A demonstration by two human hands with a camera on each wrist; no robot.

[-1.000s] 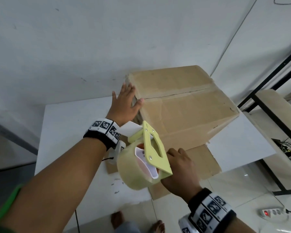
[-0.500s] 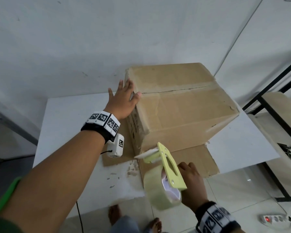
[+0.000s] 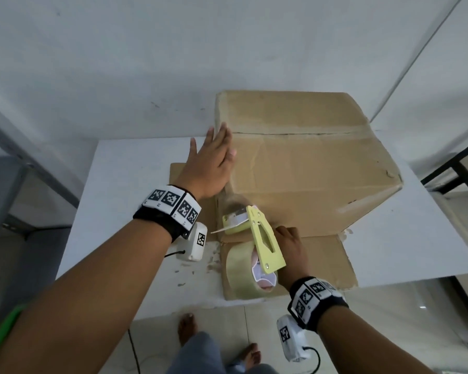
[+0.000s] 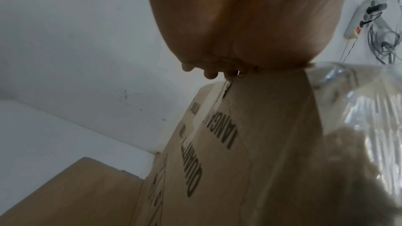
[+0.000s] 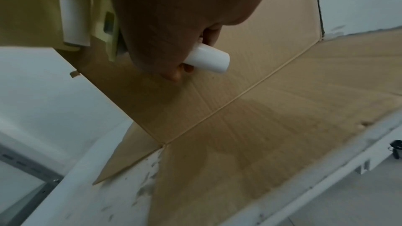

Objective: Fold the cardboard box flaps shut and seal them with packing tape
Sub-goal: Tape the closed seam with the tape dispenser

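Observation:
A brown cardboard box (image 3: 303, 163) stands on the white table (image 3: 135, 168), its top flaps folded down with a seam across the top. My left hand (image 3: 211, 160) lies flat with straight fingers against the box's upper left corner (image 4: 219, 90). My right hand (image 3: 289, 252) grips the white handle (image 5: 208, 59) of a yellow tape dispenser (image 3: 262, 241) carrying a roll of clear tape (image 3: 241, 273). The dispenser's head sits at the box's near left edge, and a strip of clear tape (image 4: 356, 109) runs from it up the box side.
Unfolded lower flaps (image 3: 322, 263) lie flat on the table under and in front of the box. A black metal rack (image 3: 454, 168) stands to the right. The table's front edge (image 3: 173, 311) is close to my feet. A power strip (image 4: 356, 21) hangs on the wall.
My right hand has brought the tape dispenser down and then forward to the box's near left edge. My left hand has slid slightly up along the box's left corner.

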